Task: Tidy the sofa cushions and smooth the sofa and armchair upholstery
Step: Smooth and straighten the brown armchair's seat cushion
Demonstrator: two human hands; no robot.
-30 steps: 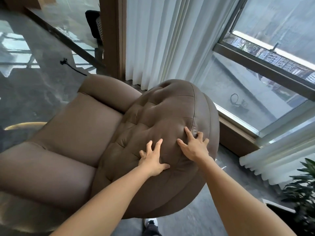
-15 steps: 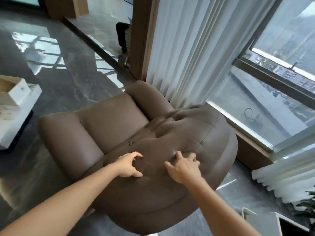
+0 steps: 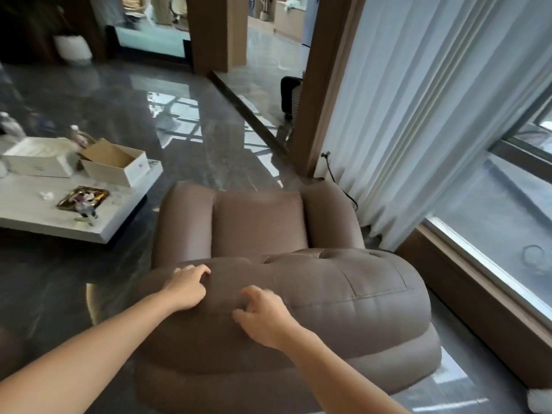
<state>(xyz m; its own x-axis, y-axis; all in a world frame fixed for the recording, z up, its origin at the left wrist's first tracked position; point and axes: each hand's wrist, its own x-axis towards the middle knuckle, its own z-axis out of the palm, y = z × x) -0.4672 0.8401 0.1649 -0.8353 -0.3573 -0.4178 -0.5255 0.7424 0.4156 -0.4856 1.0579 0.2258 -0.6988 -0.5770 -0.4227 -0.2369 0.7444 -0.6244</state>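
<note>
A brown leather armchair (image 3: 260,225) stands below me, seen from behind its padded backrest (image 3: 343,300). Its seat and two rounded armrests lie beyond the backrest. My left hand (image 3: 186,283) rests on the top left of the backrest with its fingers curled into the leather. My right hand (image 3: 263,316) sits a little lower and to the right, fingers also bent and pressing on the leather. Neither hand holds a loose object.
A low white table (image 3: 98,225) stands left of the chair with an open cardboard box (image 3: 115,164), a white box (image 3: 38,158) and a small tray (image 3: 82,198). White curtains (image 3: 418,115) and a window sill (image 3: 478,279) run along the right. A black cable (image 3: 331,171) hangs by the wooden pillar.
The armchair has turned so its seat now faces away from me. Both hands went from spread flat on the backrest to curled fingers, and slid to its top left.
</note>
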